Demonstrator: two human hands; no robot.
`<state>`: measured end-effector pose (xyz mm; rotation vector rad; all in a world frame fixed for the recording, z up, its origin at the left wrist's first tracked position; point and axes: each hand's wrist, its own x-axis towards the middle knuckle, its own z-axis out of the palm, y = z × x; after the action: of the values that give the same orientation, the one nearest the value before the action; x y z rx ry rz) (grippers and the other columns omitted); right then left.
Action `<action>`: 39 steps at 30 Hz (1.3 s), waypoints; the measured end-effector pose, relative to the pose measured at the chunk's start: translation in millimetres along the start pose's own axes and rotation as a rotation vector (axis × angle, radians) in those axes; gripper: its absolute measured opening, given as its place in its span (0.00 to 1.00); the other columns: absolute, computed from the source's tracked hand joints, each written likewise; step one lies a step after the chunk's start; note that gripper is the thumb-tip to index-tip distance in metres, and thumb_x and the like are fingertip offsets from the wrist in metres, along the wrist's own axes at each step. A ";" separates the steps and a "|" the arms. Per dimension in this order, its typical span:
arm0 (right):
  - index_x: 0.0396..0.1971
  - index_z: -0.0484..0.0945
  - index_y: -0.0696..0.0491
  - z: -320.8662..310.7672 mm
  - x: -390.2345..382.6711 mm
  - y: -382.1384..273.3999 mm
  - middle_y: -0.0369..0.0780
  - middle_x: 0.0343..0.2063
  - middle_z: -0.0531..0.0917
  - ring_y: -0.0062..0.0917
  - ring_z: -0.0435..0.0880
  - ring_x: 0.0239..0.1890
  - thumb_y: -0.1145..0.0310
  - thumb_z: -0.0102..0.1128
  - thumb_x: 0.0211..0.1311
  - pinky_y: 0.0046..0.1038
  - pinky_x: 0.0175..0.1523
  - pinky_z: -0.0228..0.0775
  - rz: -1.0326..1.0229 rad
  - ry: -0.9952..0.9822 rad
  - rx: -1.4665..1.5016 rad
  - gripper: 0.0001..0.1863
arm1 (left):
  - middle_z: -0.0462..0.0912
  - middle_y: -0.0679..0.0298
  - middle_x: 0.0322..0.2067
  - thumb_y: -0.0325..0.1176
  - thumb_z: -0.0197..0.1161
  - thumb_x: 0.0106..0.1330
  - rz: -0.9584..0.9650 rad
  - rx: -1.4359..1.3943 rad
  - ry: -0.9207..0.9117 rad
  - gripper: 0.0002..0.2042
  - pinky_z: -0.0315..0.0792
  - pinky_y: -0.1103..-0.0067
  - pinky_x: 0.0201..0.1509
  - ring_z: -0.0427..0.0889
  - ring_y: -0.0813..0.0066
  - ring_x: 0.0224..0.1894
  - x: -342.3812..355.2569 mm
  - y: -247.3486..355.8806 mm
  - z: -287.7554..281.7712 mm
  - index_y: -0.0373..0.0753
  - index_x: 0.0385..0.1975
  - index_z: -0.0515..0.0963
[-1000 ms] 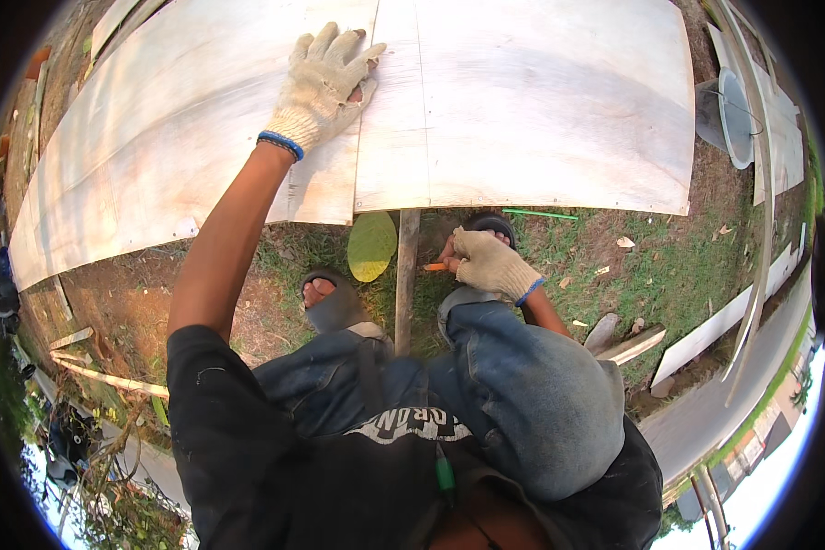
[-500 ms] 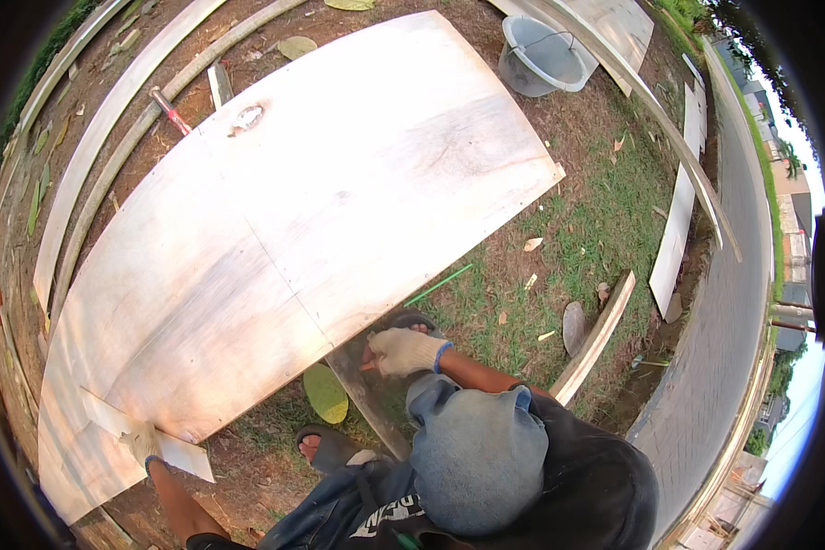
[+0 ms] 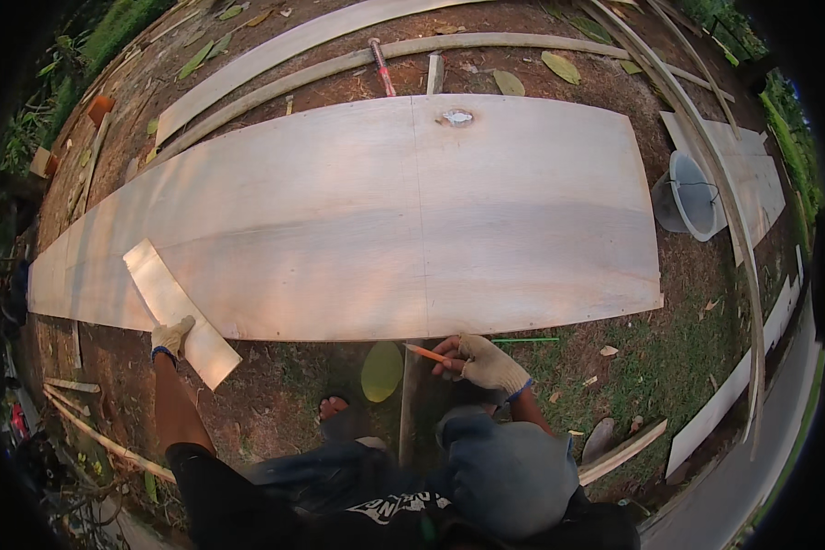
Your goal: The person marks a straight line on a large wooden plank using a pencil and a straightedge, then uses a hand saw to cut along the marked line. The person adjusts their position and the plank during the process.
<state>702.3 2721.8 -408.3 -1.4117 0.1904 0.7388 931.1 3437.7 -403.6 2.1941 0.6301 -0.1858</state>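
A large sheet of plywood (image 3: pixel 321 247) with a thin line drawn across it lies in front of me. In a knitted glove with a blue cuff, my left hand (image 3: pixel 172 337) is closed on a short plywood strip (image 3: pixel 181 312) that lies slanted over the sheet's near edge at left. My right hand (image 3: pixel 483 362), gloved the same way, pinches an orange pencil (image 3: pixel 423 352). The pencil's tip points left, just below the sheet's near edge and close to the lower end of the drawn line.
A hammer with a red handle (image 3: pixel 382 69) lies beyond the sheet's far edge, near a long wooden pole (image 3: pixel 330 73). At right stands a grey bucket (image 3: pixel 687 197) beside long curved strips of wood (image 3: pixel 706 128). A green stick (image 3: pixel 525 340) and a big leaf (image 3: pixel 381 371) lie on the ground.
My view has swung to the left, so the sheet now lies level across it. The plywood strip has turned to a steeper slant, and the pencil in my right hand shows more fully.
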 end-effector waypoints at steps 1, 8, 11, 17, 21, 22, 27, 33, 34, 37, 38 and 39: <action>0.53 0.79 0.59 11.3 19.7 -2.1 0.39 0.38 0.89 0.20 0.84 0.36 0.74 0.58 0.74 0.27 0.43 0.78 -0.093 -0.093 0.045 0.11 | 0.87 0.48 0.47 0.33 0.72 0.65 -0.026 -0.130 0.128 0.28 0.79 0.69 0.62 0.86 0.60 0.52 16.0 -1.1 -100.5 0.24 0.60 0.71; 0.49 0.77 0.60 20.7 16.8 25.7 0.39 0.38 0.89 0.19 0.85 0.38 0.75 0.59 0.73 0.24 0.45 0.77 0.070 -0.110 -0.225 0.09 | 0.86 0.62 0.34 0.40 0.70 0.68 -0.010 0.297 -0.193 0.17 0.81 0.77 0.33 0.86 0.76 0.30 -167.1 113.8 -16.8 0.35 0.49 0.78; 0.48 0.78 0.59 12.3 9.6 49.9 0.39 0.37 0.89 0.20 0.84 0.37 0.76 0.59 0.72 0.25 0.45 0.77 0.153 -0.157 -0.283 0.08 | 0.86 0.66 0.42 0.44 0.71 0.69 -0.022 0.055 -0.346 0.22 0.80 0.79 0.40 0.84 0.81 0.39 -231.3 97.8 23.0 0.35 0.54 0.76; 0.43 0.80 0.58 33.6 43.6 12.6 0.44 0.37 0.88 0.34 0.87 0.44 0.71 0.59 0.67 0.34 0.50 0.76 0.097 -0.350 -0.409 0.09 | 0.86 0.60 0.44 0.32 0.71 0.68 -0.277 -0.402 -0.203 0.21 0.79 0.74 0.44 0.85 0.72 0.40 -352.1 -2.8 127.6 0.33 0.57 0.76; 0.43 0.79 0.58 45.3 67.0 19.8 0.48 0.35 0.87 0.36 0.88 0.39 0.75 0.61 0.65 0.36 0.45 0.78 0.030 -0.335 -0.503 0.09 | 0.85 0.62 0.48 0.26 0.67 0.70 -0.273 -0.406 -0.282 0.20 0.76 0.74 0.50 0.83 0.75 0.46 -368.6 -41.4 171.3 0.34 0.61 0.74; 0.43 0.79 0.59 43.6 74.3 24.6 0.46 0.34 0.88 0.35 0.88 0.37 0.75 0.61 0.66 0.36 0.44 0.78 -0.072 -0.341 -0.599 0.08 | 0.85 0.60 0.48 0.28 0.68 0.69 -0.310 -0.336 -0.240 0.20 0.76 0.73 0.51 0.83 0.73 0.48 -363.0 -52.4 170.2 0.34 0.59 0.76; 0.41 0.81 0.58 62.6 96.2 55.3 0.43 0.35 0.88 0.32 0.85 0.37 0.73 0.61 0.68 0.33 0.45 0.76 -0.144 -0.349 -0.460 0.06 | 0.86 0.58 0.42 0.36 0.73 0.63 -0.514 -0.162 0.139 0.21 0.77 0.71 0.47 0.83 0.72 0.45 -402.5 -139.0 132.4 0.31 0.51 0.79; 0.43 0.78 0.57 29.1 109.5 64.5 0.38 0.35 0.88 0.21 0.83 0.37 0.67 0.62 0.73 0.26 0.46 0.74 -0.203 -0.340 -0.541 0.09 | 0.85 0.57 0.35 0.46 0.74 0.59 -0.611 -0.481 0.264 0.24 0.77 0.69 0.39 0.83 0.67 0.38 -413.7 -110.8 189.6 0.30 0.43 0.81; 0.43 0.78 0.57 34.0 102.2 58.5 0.38 0.35 0.88 0.21 0.83 0.37 0.67 0.62 0.73 0.26 0.46 0.74 -0.180 -0.350 -0.534 0.09 | 0.85 0.58 0.34 0.46 0.73 0.60 -0.573 -0.477 0.247 0.22 0.77 0.69 0.37 0.83 0.67 0.37 -428.8 -90.7 189.5 0.31 0.42 0.82; 0.43 0.78 0.58 28.0 104.8 68.5 0.38 0.35 0.88 0.22 0.83 0.37 0.67 0.62 0.72 0.27 0.46 0.74 -0.210 -0.336 -0.570 0.10 | 0.84 0.59 0.30 0.47 0.69 0.64 -0.298 -0.235 0.114 0.18 0.75 0.68 0.32 0.82 0.64 0.31 -442.5 19.2 171.1 0.36 0.40 0.83; 0.43 0.78 0.58 32.1 105.2 67.0 0.38 0.35 0.88 0.22 0.83 0.37 0.67 0.62 0.72 0.27 0.46 0.74 -0.206 -0.350 -0.591 0.10 | 0.84 0.60 0.29 0.47 0.68 0.65 -0.162 -0.073 0.087 0.17 0.74 0.67 0.30 0.82 0.63 0.30 -450.7 68.2 159.0 0.38 0.39 0.84; 0.43 0.78 0.58 38.3 102.4 64.3 0.38 0.34 0.88 0.23 0.83 0.37 0.67 0.62 0.71 0.28 0.46 0.74 -0.197 -0.363 -0.604 0.10 | 0.84 0.61 0.27 0.47 0.67 0.66 -0.014 0.120 0.079 0.16 0.74 0.67 0.29 0.82 0.62 0.28 -456.0 116.2 145.4 0.40 0.39 0.84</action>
<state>732.8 2792.5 -509.2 -1.7950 -0.4871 0.9141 606.6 3094.0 -265.3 2.3218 0.6941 -0.1486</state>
